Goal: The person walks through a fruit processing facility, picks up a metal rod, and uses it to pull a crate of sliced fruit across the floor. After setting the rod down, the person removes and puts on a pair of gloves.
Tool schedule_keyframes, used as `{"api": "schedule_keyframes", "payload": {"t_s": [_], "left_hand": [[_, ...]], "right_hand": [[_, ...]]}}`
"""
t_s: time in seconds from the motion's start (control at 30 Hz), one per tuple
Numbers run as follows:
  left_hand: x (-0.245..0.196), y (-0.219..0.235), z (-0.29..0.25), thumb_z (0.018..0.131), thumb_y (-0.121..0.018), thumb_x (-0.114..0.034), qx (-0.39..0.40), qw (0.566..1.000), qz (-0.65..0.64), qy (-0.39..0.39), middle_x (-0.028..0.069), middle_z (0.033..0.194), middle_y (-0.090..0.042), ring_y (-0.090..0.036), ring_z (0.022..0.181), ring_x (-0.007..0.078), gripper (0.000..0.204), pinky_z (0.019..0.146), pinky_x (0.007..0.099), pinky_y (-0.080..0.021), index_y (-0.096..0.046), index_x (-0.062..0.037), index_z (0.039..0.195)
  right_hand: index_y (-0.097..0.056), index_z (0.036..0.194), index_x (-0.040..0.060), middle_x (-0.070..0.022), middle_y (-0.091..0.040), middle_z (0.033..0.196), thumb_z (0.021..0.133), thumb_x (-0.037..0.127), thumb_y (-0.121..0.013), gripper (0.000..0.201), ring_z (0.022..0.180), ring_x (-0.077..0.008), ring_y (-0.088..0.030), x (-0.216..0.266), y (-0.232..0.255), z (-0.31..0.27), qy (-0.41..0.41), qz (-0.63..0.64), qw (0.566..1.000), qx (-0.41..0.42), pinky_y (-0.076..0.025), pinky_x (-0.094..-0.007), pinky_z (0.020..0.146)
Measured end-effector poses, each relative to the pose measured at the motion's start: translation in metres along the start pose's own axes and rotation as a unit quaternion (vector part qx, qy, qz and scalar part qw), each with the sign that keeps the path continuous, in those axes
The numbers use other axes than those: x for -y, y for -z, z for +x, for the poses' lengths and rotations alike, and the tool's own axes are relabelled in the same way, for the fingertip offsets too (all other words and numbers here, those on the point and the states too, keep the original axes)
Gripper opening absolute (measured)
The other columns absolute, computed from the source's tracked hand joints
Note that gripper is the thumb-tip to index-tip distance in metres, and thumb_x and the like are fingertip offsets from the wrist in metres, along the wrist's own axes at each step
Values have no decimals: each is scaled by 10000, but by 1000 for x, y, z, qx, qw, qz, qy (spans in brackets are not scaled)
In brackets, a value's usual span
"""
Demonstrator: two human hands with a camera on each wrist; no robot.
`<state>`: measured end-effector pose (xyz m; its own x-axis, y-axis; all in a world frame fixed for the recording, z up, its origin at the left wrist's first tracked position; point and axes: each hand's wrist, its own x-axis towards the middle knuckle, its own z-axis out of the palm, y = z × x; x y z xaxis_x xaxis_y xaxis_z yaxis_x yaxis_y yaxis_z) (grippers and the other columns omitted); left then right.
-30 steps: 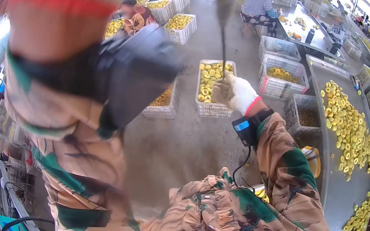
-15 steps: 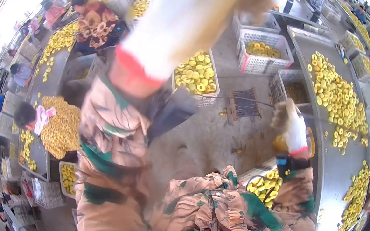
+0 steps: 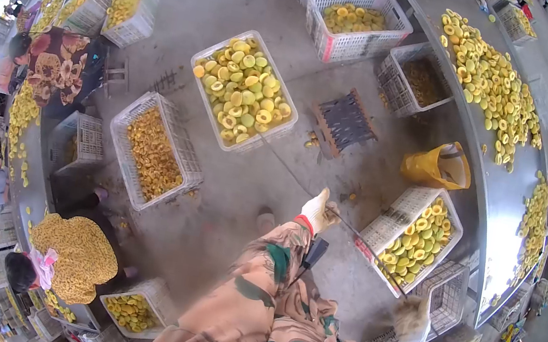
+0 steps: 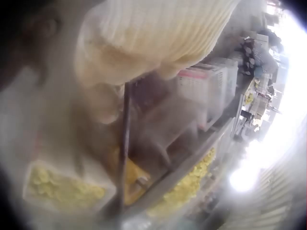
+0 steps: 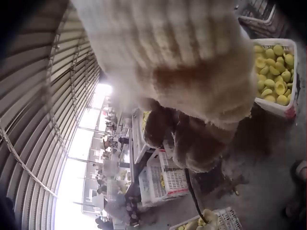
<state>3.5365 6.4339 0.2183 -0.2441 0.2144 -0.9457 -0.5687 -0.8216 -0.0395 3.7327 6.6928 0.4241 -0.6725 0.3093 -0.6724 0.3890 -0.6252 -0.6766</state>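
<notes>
Gloved and slightly raised, my left hand (image 3: 320, 211) grips a long thin dark rod (image 3: 288, 171); the rod (image 4: 125, 139) also shows below the glove (image 4: 153, 43) in the left wrist view. My right hand (image 3: 412, 323), in a soiled white glove, holds the rod's near end. Curled fingers (image 5: 196, 143) surround it in the right wrist view. The rod's far end meets the near edge of a white crate (image 3: 206, 118) full of yellow-green fruit halves (image 3: 244, 90); whether it is hooked in there, I cannot tell.
A crate of fruit (image 3: 416, 242) stands right, beside a yellow bucket (image 3: 438, 164). A low woven stool (image 3: 345, 122) lies ahead. Left is a crate of brownish pieces (image 3: 152, 154). Metal tables (image 3: 471, 142) flank the aisle; a person in yellow (image 3: 72, 257) sits left.
My left hand has come down from high in front of the view onto the rod. My right hand has moved lower and nearer the body. The view has turned, showing the whole fruit crate.
</notes>
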Motion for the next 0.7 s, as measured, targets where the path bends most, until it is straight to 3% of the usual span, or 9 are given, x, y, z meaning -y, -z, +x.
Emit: {"api": "schedule_keyframes", "payload": {"t_s": [0.1,0.13,0.23,0.27,0.37,0.4,0.53,0.7], "left_hand": [[22,29,46,851,-593,-213,78,996,0,-43,122,683,-517,-531,564,299,208,565,464,-507,-526,-24,795],[23,34,52,858,-543,-141,63,998,2,-32,116,700,-524,-549,601,290,148,577,448,-514,-534,-14,782],[33,40,51,929,-465,-163,93,995,6,-43,96,750,-515,-526,720,258,190,719,400,-487,-503,-16,816],[32,36,51,943,-434,-142,62,998,-6,-12,79,803,-530,-536,757,240,169,753,407,-485,-514,-17,864],[45,51,53,930,-433,-197,115,992,36,-39,134,821,-588,-592,738,284,238,686,436,-529,-559,5,941],[47,53,53,945,-411,-228,95,992,74,-31,140,886,-600,-596,795,280,274,723,437,-522,-547,1,1009],[45,53,67,949,-420,-258,150,985,82,-16,116,921,-603,-594,821,272,276,655,413,-501,-548,-26,1025],[42,51,75,958,-426,-282,141,988,51,20,95,923,-608,-592,828,259,272,630,408,-489,-538,-54,1055]], "right_hand": [[-594,811,28,-126,-596,817,895,422,-520,409,750,-266,-557,-24,23,-1,-72,103,992,-32,-464,-403,717],[-593,810,30,-125,-595,816,894,417,-526,402,748,-266,-558,-30,29,1,-80,109,990,-45,-464,-404,717],[-591,794,40,-117,-600,831,891,396,-542,372,759,-268,-557,-44,60,14,-88,128,986,-64,-463,-417,729],[-589,788,42,-115,-601,833,891,395,-543,370,765,-268,-556,-48,72,21,-87,136,985,-62,-462,-422,733],[-575,764,57,-97,-587,826,892,390,-542,358,791,-262,-544,-46,95,29,-105,136,984,-36,-457,-431,748],[-573,762,59,-98,-587,830,892,390,-542,357,793,-262,-545,-42,98,33,-112,144,983,-28,-459,-430,747],[-571,761,68,-126,-599,882,887,393,-546,350,793,-272,-564,-37,106,53,-125,138,982,-26,-472,-425,737],[-589,791,75,-144,-610,822,893,378,-542,324,744,-271,-581,-43,113,81,-127,171,977,-27,-478,-418,731]]}}
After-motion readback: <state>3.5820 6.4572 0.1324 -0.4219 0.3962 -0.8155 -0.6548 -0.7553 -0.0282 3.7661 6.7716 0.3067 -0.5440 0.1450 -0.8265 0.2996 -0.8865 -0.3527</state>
